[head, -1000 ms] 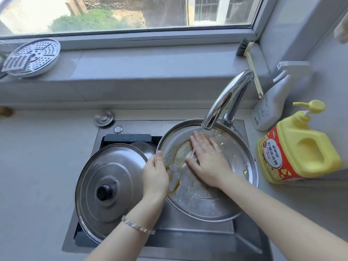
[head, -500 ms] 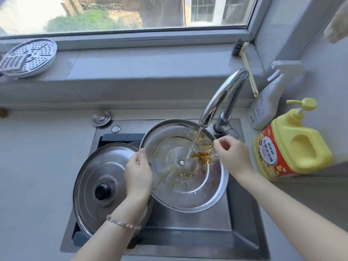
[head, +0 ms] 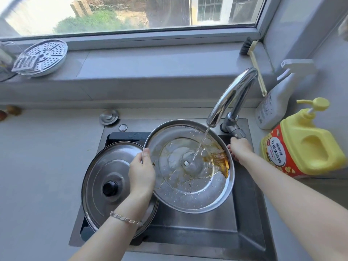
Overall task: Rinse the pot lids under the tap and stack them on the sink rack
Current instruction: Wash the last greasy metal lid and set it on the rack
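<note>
Two hands share one lid. The left hand (head: 142,172) pinches the left rim of the upturned lid (head: 188,187), with the thumb lying over the edge on the inside and the fingers hidden beneath. The right hand (head: 240,150) grips the opposite rim, its fingers curled out of sight under the edge.

The lid hangs slightly tilted over the sink (head: 188,240), hollow side up, right under the tap (head: 231,95). The stream (head: 200,146) lands just beside the centre rivet. Brown residue (head: 220,157) clings along the inner wall on the right, close to the right hand. A second lid (head: 101,166), knob up, lies in the left of the sink, partly under the left wrist and the held lid's edge.

The step in hand looks like rinsing the first lid, and no stacking has begun. The next move probably calls for tipping the lid so the water carries the residue over the rim. One hand may need to come free to rub, while the other holds the wet steel firmly. I cannot tell where the rack is.
</note>
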`<state>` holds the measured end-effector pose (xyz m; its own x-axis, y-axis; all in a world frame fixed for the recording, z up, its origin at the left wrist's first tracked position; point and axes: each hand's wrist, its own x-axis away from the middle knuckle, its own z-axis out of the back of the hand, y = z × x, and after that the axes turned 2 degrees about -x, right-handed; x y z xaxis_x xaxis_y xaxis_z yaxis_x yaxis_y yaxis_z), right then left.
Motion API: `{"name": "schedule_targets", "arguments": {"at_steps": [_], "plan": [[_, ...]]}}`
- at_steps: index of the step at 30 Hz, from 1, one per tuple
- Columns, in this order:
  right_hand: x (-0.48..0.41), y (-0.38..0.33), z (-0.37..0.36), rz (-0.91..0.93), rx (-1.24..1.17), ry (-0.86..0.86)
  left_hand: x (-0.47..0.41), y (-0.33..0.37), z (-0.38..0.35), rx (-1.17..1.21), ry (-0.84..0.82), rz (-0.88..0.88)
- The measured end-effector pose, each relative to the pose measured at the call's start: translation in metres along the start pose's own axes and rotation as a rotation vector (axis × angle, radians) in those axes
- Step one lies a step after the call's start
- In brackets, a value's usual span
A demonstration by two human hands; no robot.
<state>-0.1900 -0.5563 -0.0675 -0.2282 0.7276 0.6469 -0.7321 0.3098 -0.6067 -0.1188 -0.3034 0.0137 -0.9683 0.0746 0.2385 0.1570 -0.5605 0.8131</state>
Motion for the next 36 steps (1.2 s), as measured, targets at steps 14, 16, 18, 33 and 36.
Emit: {"name": "schedule_targets", "arguments": {"at_steps": [14, 16, 18, 33, 36], "plan": [[0.001, 0.004, 0.003, 0.102, 0.188, 0.039, -0.003, 0.000, -0.004, -0.013, 0.005, 0.016], [0.019, 0.001, 0.003, 0.174, 0.291, 0.122, -0.003, -0.001, -0.004, -0.006, 0.008, 0.020], [0.052, 0.004, -0.002, 0.434, 0.371, 0.239, -0.002, 0.000, -0.004, 0.000, 0.011, 0.032], [0.116, 0.010, -0.042, 1.091, 0.943, -0.300, 0.017, 0.018, -0.015, 0.096, -0.050, 0.002], [0.133, 0.016, -0.045, 1.403, 0.925, -0.469, 0.013, 0.016, -0.016, 0.123, -0.057, 0.023]]}}
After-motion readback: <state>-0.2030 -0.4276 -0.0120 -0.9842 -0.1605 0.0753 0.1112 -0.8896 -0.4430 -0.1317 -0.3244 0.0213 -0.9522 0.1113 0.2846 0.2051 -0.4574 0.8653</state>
